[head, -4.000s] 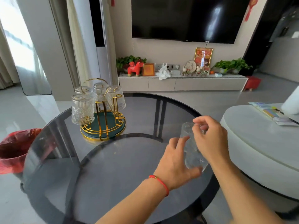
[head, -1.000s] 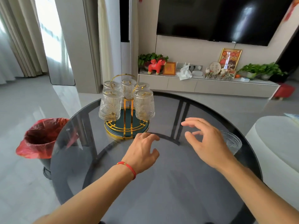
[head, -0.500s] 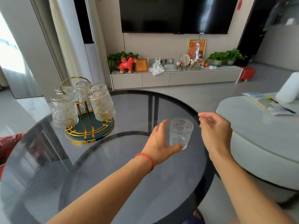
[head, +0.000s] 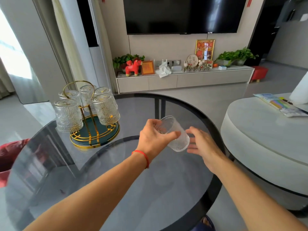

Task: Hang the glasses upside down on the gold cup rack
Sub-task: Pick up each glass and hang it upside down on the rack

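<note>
While the left hand (head: 155,139) wraps its fingers round the glass (head: 175,134), tilted above the table (head: 150,189), the right hand (head: 201,144) is spread just beside it, prob. not gripping. Step: flipping it. Next: mouth down, over to a free peg on the gold rack (head: 90,124), w/ five glasses hung already.

Table: I see a round dark glass table (head: 116,189).
Bin: red-lined bin (head: 10,150), left.
Far wall: television (head: 181,14) above low cabinet (head: 183,80).
Right: pale round table (head: 260,130).
</note>
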A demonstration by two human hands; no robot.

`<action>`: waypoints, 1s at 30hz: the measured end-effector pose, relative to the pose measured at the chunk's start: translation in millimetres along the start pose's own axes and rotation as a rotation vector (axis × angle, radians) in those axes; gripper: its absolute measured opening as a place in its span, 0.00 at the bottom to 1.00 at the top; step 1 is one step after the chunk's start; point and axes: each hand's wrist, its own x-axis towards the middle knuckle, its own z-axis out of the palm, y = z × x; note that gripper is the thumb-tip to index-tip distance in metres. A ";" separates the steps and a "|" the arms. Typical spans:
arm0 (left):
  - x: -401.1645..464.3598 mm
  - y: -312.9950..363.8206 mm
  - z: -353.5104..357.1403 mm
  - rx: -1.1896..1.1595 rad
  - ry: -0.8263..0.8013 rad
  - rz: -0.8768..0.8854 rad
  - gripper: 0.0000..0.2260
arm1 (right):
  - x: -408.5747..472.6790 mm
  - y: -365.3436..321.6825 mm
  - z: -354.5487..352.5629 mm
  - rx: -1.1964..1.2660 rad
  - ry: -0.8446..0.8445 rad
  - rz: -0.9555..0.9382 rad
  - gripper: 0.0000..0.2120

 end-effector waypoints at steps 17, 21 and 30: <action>6.4 -65.1 -177.7 0.813 0.056 0.188 0.11 | -17.2 -35.8 108.3 0.438 -0.375 -0.257 0.28; 12.3 -78.7 -186.8 0.966 0.028 0.203 0.16 | -25.5 -74.8 142.7 0.268 -0.317 -0.495 0.31; 0.6 -76.7 -187.3 1.092 -0.063 0.184 0.14 | -20.1 -163.5 219.5 -0.238 -0.209 -0.845 0.27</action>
